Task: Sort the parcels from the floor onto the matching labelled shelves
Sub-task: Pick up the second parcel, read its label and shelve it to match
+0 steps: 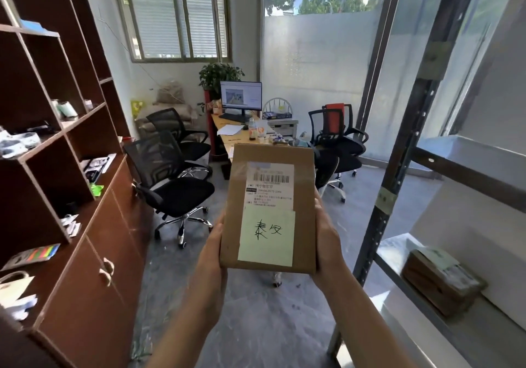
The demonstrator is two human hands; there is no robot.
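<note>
Clamped by its lower sides between left hand (213, 254) and right hand (327, 239): the parcel (273, 154), off the floor, upright, in mid-view. Held flat-on toward the face, most likely for reading. Thumbs laid along the two long edges, fingers wrapped round the back and hidden; how tightly curled, cannot tell. Gripped low, near the bottom corners, leaving label (269, 185) and green note (267, 235) uncovered. Note stuck on the lower half of the front, overlapping the label's bottom edge, handwritten with two characters, presumably the destination to match against a shelf.

Just to the right, a metal rack (368, 242) with pale shelves. On its lower shelf, near the front edge, another box (444, 282) lying flat. Small tags (385, 198) on the upright, too blurred to read. To the left, a brown cabinet (113, 239) with open cubbies of oddments, probably no part of the sort.

Farther off, chairs (182, 194) around a desk (225, 140), a lit monitor (241, 96) at its far end, windows behind.

Judged as the reading step: pick-up done, placing not yet begun. Next call: finding the shelf tag with the same characters, hard from this angle.
</note>
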